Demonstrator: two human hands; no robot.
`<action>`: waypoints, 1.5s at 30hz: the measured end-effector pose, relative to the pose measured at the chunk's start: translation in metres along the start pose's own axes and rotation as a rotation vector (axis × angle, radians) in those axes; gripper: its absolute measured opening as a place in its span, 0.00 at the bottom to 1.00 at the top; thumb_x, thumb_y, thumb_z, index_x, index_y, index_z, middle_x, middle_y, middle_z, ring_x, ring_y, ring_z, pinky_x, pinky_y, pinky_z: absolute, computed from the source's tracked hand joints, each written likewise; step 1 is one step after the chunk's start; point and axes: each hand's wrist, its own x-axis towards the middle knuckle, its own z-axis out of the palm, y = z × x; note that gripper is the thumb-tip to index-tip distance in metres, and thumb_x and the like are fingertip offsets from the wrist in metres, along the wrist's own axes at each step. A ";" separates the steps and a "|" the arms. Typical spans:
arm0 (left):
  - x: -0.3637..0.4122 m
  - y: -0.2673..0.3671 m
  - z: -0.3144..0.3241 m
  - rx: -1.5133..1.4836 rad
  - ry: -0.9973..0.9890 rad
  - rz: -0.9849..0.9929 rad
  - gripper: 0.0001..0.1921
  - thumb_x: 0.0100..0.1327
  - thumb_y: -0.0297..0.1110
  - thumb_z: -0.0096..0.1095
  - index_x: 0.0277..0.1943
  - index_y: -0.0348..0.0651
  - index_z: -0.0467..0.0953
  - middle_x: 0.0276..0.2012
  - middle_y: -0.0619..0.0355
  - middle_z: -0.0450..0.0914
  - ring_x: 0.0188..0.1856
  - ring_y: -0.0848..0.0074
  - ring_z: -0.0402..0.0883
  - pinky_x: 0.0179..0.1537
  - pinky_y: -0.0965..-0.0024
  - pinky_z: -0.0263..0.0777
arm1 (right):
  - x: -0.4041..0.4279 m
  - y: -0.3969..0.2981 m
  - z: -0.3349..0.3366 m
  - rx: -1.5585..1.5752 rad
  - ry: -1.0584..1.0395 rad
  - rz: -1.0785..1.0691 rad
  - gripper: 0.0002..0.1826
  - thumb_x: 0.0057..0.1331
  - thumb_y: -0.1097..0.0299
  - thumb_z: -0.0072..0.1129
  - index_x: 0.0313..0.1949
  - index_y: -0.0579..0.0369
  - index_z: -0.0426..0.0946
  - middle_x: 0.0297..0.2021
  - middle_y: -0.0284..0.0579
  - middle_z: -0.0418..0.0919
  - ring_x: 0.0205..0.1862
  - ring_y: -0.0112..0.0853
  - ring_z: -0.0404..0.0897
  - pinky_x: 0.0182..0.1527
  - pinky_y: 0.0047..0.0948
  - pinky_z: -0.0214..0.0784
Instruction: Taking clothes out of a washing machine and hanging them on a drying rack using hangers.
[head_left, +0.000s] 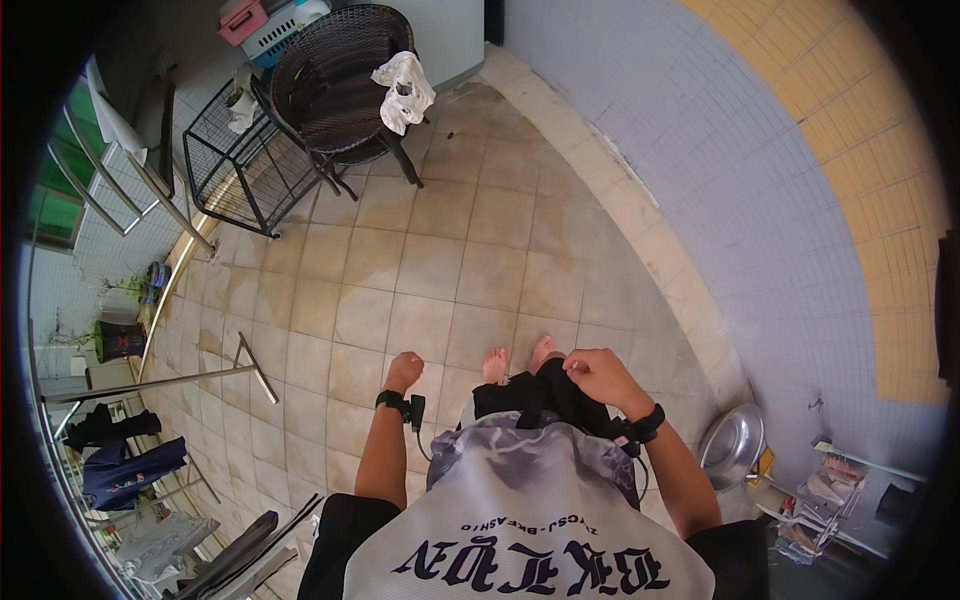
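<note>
My left hand (405, 370) hangs over the tiled floor (360, 315), its fingers loosely curled and no object visible in it. On the other side, my right hand (602, 375) is beside the black trousers (540, 401), the fingers curled in; whether they pinch anything is unclear. A black strap with a small device sits on each wrist. Between the hands, two bare feet (495, 364) stand on the tiles.
A dark wicker chair (330, 82) with white cloth (405, 90) stands ahead, beside a black wire cage (247, 172). Metal racks with hanging clothes (133, 472) and a potted plant (120, 340) are left. A metal basin (735, 448) leans by the right wall (720, 187).
</note>
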 end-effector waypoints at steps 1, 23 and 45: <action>0.009 0.064 -0.008 0.113 0.018 0.091 0.11 0.54 0.36 0.53 0.33 0.41 0.81 0.33 0.47 0.84 0.40 0.55 0.82 0.44 0.60 0.75 | 0.006 0.008 -0.008 0.112 0.041 0.066 0.07 0.55 0.70 0.58 0.34 0.56 0.80 0.27 0.51 0.80 0.29 0.45 0.80 0.33 0.37 0.70; -0.043 0.110 0.007 -0.574 0.062 -0.859 0.12 0.61 0.30 0.54 0.41 0.27 0.75 0.33 0.41 0.80 0.30 0.57 0.82 0.33 0.59 0.80 | 0.313 0.022 -0.195 -0.290 -0.210 -0.196 0.05 0.54 0.70 0.53 0.28 0.56 0.76 0.26 0.53 0.79 0.32 0.50 0.78 0.34 0.46 0.69; 0.359 0.444 -0.193 -0.141 0.131 0.229 0.09 0.60 0.28 0.52 0.39 0.36 0.78 0.27 0.52 0.82 0.30 0.69 0.81 0.35 0.68 0.74 | 0.515 -0.035 -0.278 -0.085 -0.141 -0.016 0.06 0.54 0.69 0.58 0.30 0.58 0.77 0.27 0.52 0.80 0.32 0.49 0.79 0.35 0.42 0.70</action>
